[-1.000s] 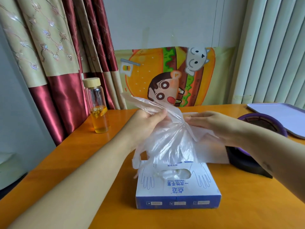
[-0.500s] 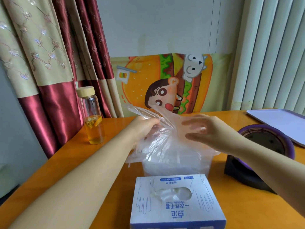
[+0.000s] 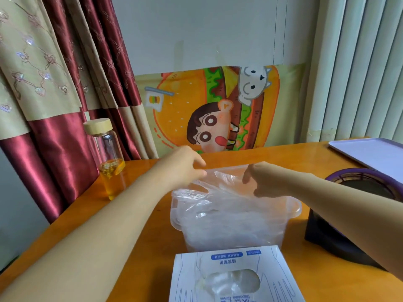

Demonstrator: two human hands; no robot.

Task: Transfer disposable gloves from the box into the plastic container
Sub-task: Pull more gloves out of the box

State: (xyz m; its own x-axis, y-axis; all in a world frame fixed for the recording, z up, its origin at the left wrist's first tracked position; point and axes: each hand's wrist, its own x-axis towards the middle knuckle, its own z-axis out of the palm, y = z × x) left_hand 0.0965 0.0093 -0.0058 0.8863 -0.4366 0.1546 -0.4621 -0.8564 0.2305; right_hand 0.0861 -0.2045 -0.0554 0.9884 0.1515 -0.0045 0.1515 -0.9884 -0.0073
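A person's left hand (image 3: 185, 166) and right hand (image 3: 267, 182) hold a bunch of clear gloves (image 3: 220, 189) over a clear plastic container (image 3: 293, 207) on an orange table (image 3: 150, 232). The left fingers (image 3: 201, 173) are curled and pinch one end of the gloves' top edge. The right fingers (image 3: 246, 177) bend downward around the other end, though motion blur hides the exact grip.

The gloves' top edge stretches roughly level from one hand to the other, and the rest hangs below the fingers into the container's open top. The container's long side runs left to right, its opening facing up, just under both hands.

The glove box (image 3: 220, 264) lies nearer the person than the fingers, just beside the container's near wall, its cut-out facing up with more clear film showing.

Left of the left fingers, bare tabletop reaches a glass bottle (image 3: 109, 158) near the table's edge. Right of the right fingers, a dark round device (image 3: 366, 188) stands near the container's rim. Beyond the fingers, open tabletop runs to a cartoon poster (image 3: 209, 110).
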